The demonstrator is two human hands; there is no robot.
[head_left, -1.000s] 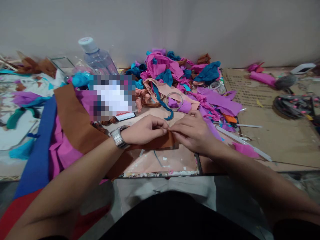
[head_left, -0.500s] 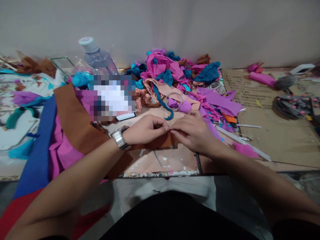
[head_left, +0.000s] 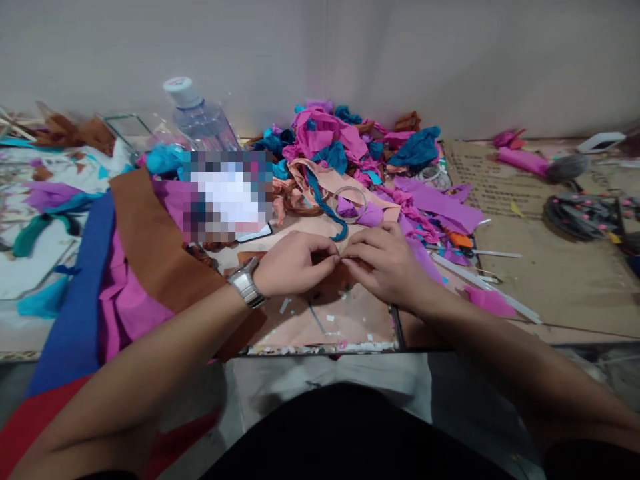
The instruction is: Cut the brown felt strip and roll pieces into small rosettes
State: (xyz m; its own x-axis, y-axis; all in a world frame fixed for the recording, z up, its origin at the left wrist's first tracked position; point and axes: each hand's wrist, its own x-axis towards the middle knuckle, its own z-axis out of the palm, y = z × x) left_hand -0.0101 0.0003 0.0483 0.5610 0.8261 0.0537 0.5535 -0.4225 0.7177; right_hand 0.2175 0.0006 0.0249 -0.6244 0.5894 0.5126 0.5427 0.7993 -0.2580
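Over the front middle of the table, my left hand [head_left: 299, 263] and my right hand [head_left: 383, 263] meet fingertip to fingertip. Thumbs and forefingers of both are pinched together on a small piece of brown crepe paper [head_left: 345, 275], mostly hidden by the fingers. Just beyond the fingertips lies a twisted blue crepe paper strip [head_left: 325, 203] with a curled end. A clear ring, perhaps a tape roll [head_left: 349, 203], rests beside it. My left wrist wears a metal watch [head_left: 246, 283].
Crumpled pink, purple and blue paper [head_left: 325, 137] is heaped at the back. A clear bottle [head_left: 203, 123] stands behind a blurred-out phone. Long brown [head_left: 150, 247] and blue [head_left: 80, 287] sheets hang over the front edge. White sticks [head_left: 493, 290] and cardboard [head_left: 525, 267] lie right.
Both hands stay pinched together in nearly the same place. My left wrist has shifted slightly right and down, and less of the brown paper shows below the fingers.
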